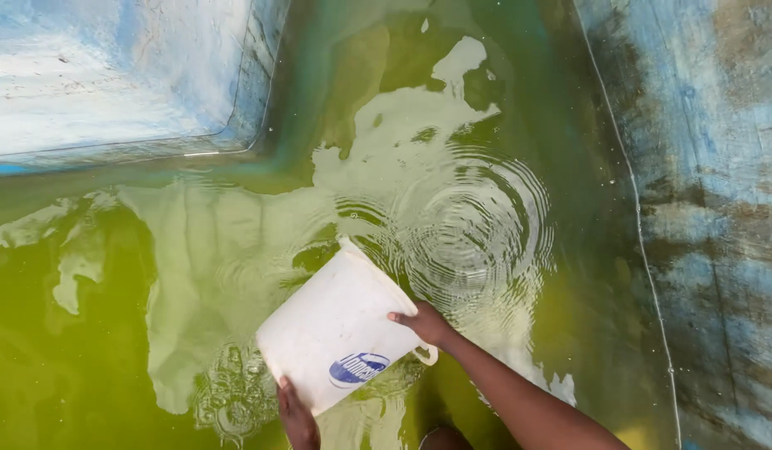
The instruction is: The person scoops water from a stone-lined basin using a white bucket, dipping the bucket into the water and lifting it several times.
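Both hands hold a tilted white plastic bucket [336, 329] over rippling green water [469, 233]. The right hand [423, 323] has fingers clamped on its rim by the handle; the left hand [296, 417] grips its base.

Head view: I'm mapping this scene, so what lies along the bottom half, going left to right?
Green water → left hand → white bucket → right hand → blue painted wall.

Open green water [86, 333] left and ahead; blue tank walls [711, 167] right and far-left corner.
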